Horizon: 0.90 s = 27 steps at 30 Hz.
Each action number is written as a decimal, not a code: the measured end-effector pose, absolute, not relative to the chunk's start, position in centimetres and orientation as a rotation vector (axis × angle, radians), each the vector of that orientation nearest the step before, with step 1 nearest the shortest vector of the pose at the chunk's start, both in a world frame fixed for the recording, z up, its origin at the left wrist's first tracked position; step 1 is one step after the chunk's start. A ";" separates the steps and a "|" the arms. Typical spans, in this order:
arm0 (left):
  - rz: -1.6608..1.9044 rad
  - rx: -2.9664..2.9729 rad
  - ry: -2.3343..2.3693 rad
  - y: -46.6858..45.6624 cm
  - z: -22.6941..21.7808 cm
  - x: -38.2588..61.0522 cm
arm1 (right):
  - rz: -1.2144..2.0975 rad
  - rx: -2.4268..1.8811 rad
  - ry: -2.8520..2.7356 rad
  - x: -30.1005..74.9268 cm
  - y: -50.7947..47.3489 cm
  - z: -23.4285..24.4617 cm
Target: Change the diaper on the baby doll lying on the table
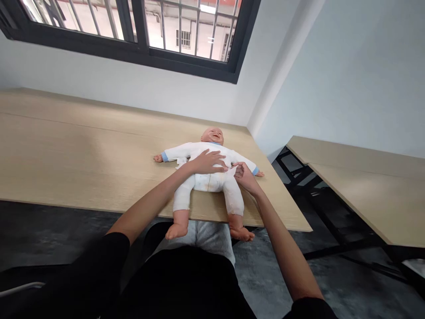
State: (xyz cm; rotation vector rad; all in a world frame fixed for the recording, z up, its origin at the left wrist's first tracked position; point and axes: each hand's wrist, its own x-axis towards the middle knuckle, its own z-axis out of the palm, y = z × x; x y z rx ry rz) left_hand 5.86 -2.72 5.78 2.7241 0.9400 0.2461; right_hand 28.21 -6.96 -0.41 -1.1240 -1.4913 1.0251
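Observation:
A baby doll [212, 135] in a white romper with blue cuffs lies on its back on the wooden table [83, 150], legs hanging over the near edge. My left hand [208, 162] lies flat on the doll's belly, fingers stretched out. My right hand [244, 176] is at the doll's right side by the hip, fingers pinched on a flap of the white romper [212, 181].
A second wooden table [358, 181] stands to the right across a gap with dark floor and black frame legs. A barred window [139, 31] runs along the white back wall. Grey cloth [207, 237] lies on my lap under the doll's feet.

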 end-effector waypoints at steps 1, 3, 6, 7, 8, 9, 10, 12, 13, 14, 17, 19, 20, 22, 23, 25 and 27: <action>0.248 2.726 0.937 -2.7 5.8 5.9 | 1.016 -1.125 -1.487 28.0 -6.9 -0.6; 0.251 2.727 0.936 -2.7 5.8 5.9 | 1.007 -1.129 -1.495 27.8 -6.9 -0.9; 0.251 2.723 0.944 -2.8 5.8 5.9 | 0.952 -1.151 -1.537 27.7 -6.9 -1.2; 0.249 2.723 0.945 -2.8 5.7 5.9 | 0.915 -1.163 -1.551 27.8 -6.8 -1.2; 0.249 2.723 0.944 -2.8 5.7 5.9 | 0.870 -1.180 -1.557 27.9 -6.8 -1.2; 0.249 2.724 0.943 -2.8 5.7 5.9 | 0.831 -1.198 -1.554 28.0 -6.8 -1.2; 0.250 2.723 0.943 -2.8 5.7 5.9 | 0.808 -1.209 -1.545 28.1 -6.8 -1.1; 0.255 2.721 0.943 -2.7 5.6 5.9 | 0.818 -1.197 -1.525 28.1 -6.7 -1.0; 0.258 2.719 0.943 -2.7 5.6 5.9 | 0.835 -1.178 -1.522 28.1 -6.7 -1.0; 0.260 2.718 0.942 -2.7 5.6 5.9 | 0.852 -1.156 -1.523 28.0 -6.7 -0.9; 0.260 2.716 0.936 -2.7 5.6 5.9 | 0.839 -1.134 -1.541 27.9 -6.8 -0.8; 0.262 2.713 0.930 -2.7 5.7 5.9 | 0.747 -1.161 -1.552 28.1 -6.8 -0.6; 0.265 2.710 0.930 -2.7 5.7 5.9 | 0.683 -1.177 -1.553 28.2 -6.8 -0.5; 0.270 2.707 0.933 -2.7 5.7 5.9 | 0.538 -1.202 -1.551 28.6 -6.8 -0.1; 0.268 2.707 0.935 -2.7 5.8 5.9 | 0.478 -1.208 -1.558 28.8 -6.8 0.1; 0.258 2.706 0.940 -2.8 5.8 5.9 | 0.411 -1.215 -1.594 29.2 -6.8 0.3; 0.251 2.702 0.944 -2.8 5.9 5.9 | 0.424 -1.235 -1.633 29.4 -6.8 0.4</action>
